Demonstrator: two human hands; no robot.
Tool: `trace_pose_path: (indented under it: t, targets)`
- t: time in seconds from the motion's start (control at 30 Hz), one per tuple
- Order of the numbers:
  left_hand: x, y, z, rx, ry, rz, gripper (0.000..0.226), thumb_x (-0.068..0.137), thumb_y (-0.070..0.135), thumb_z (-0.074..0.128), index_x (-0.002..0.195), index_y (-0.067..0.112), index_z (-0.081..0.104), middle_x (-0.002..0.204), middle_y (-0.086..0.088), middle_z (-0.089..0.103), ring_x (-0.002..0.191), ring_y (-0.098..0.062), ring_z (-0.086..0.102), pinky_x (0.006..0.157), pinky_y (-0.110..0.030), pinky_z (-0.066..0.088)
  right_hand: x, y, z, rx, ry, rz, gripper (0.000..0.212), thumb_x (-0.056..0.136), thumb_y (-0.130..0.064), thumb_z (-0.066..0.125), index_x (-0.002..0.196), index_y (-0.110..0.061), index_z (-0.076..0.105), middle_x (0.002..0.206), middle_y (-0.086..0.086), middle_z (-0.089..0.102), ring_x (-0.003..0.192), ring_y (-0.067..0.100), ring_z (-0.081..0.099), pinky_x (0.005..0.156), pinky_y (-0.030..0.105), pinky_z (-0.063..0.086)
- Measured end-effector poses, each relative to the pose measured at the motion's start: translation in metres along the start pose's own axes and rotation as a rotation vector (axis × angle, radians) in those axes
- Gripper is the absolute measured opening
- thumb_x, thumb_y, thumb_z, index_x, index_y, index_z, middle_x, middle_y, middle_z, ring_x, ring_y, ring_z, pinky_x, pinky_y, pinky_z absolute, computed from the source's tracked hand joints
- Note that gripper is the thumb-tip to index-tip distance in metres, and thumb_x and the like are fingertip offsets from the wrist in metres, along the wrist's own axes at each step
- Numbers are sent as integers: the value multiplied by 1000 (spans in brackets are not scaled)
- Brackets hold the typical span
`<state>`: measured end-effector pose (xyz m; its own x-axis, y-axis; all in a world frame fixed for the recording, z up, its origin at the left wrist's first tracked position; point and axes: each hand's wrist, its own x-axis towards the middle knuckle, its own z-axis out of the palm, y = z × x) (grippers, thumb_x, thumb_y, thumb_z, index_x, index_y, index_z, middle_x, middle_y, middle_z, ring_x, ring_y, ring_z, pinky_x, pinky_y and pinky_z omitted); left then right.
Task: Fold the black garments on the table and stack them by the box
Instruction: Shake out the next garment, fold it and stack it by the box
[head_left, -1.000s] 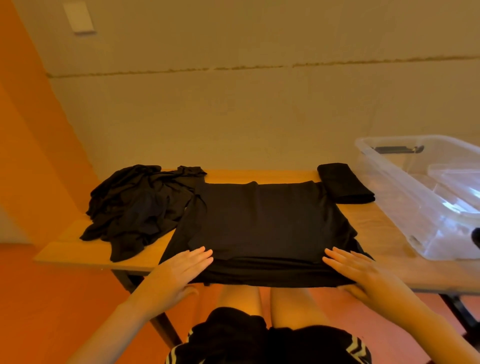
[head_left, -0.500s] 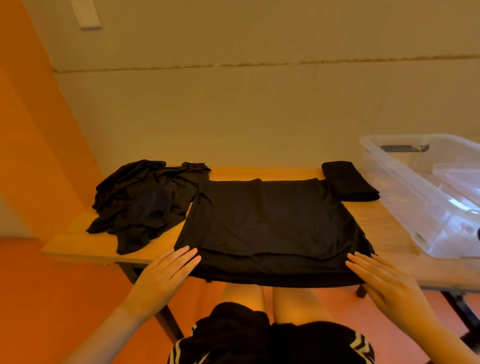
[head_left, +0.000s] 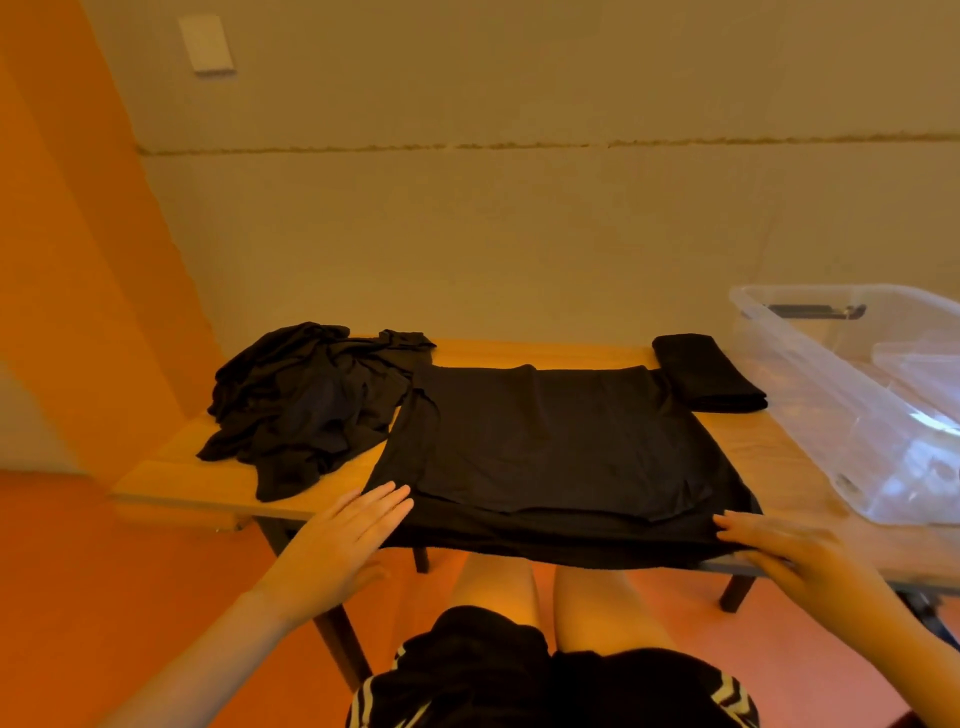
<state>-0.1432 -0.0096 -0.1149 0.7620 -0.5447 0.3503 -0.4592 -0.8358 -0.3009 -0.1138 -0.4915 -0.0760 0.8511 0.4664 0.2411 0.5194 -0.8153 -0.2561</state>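
A black garment (head_left: 550, 447) lies flat and partly folded in the middle of the wooden table (head_left: 171, 467), its near hem hanging over the front edge. My left hand (head_left: 345, 540) is flat with straight fingers at the garment's near left corner. My right hand (head_left: 795, 553) is flat at the near right corner, fingertips touching the hem. A crumpled pile of black garments (head_left: 306, 400) sits at the table's left. One folded black garment (head_left: 706, 371) lies at the back right, beside the clear plastic box (head_left: 852, 395).
The clear box takes up the table's right end and overhangs it. A wall runs right behind the table. My bare legs and black shorts are under the front edge. The floor is orange.
Both hands have slid outward and toward me along the near hem, from on top of the garment to its near corners. The garment itself has stayed in place.
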Motion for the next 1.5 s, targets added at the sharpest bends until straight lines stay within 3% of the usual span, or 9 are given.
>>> trace_pose_path:
  t: [0.1, 0.23, 0.33, 0.5, 0.7, 1.03, 1.17, 1.33, 1.5]
  targets:
    - [-10, 1, 9, 30, -45, -41, 116, 67, 17, 80, 150, 20, -1, 158, 0, -5, 146, -22, 6, 115, -36, 7, -3, 3, 5, 37, 46, -66, 56, 88, -38, 55, 126, -68, 25, 124, -57, 23, 116, -22, 33, 91, -8, 17]
    - [-13, 15, 12, -77, 277, -249, 73, 80, 26, 57, 146, 20, 26, 142, -8, 36, 128, -27, 38, 108, -35, 27, -5, 5, 11, 47, 89, -91, 37, 93, -60, 18, 129, -65, 24, 130, -55, 18, 119, -32, 19, 94, -9, 12]
    - [-22, 45, 19, -186, 393, -580, 56, 87, 54, 41, 125, 15, 44, 121, -10, 45, 111, -28, 45, 90, -38, 43, -7, 5, 12, 33, 25, -110, 57, 93, -38, 50, 133, -62, 18, 134, -52, 14, 124, -20, 29, 95, -2, 19]
    - [-20, 42, 31, 96, 328, -236, 37, 92, 25, 44, 129, 24, 43, 131, -6, 42, 123, -28, 41, 102, -44, 29, -7, 6, 17, -27, 62, -44, 124, 54, 11, 82, 133, -62, 20, 134, -53, 13, 118, 4, 40, 98, -4, 11]
    - [2, 32, 40, 198, 257, -16, 87, 77, 1, 47, 151, 19, 6, 144, -5, 36, 132, -26, 35, 111, -44, 19, -9, 9, 24, -21, 99, -5, 112, 62, 10, 78, 131, -61, 27, 131, -42, 34, 126, -12, 32, 103, 1, 12]
    - [8, 28, 13, 15, 255, -16, 43, 89, 1, 31, 121, 4, 59, 121, -13, 63, 113, -28, 60, 102, -36, 31, -12, 3, 25, -176, 268, -63, 65, 52, 13, 82, 111, -11, 67, 114, 7, 66, 107, 21, 61, 81, 36, 50]
    - [12, 29, -21, -296, 215, -216, 44, 74, -14, 50, 109, 6, 68, 112, -9, 68, 105, -23, 65, 90, -38, 52, -10, -6, 16, -93, 242, 7, 62, 64, 16, 73, 115, -17, 62, 113, 6, 67, 100, 31, 65, 81, 44, 51]
    - [29, 8, -72, -749, 27, -506, 27, 90, 3, 57, 78, 25, 66, 83, 8, 66, 75, -3, 60, 65, -13, 44, 6, -14, -23, 204, 144, 165, 69, 83, -2, 63, 74, -70, 57, 79, -43, 60, 87, -8, 60, 77, 14, 48]
    - [32, -15, -95, -829, -130, -521, 22, 86, 10, 65, 73, 27, 71, 79, 5, 68, 75, -3, 63, 71, -20, 47, 18, -21, -50, 438, 197, 173, 56, 82, 5, 61, 69, -49, 66, 63, -26, 65, 71, -12, 60, 76, 10, 46]
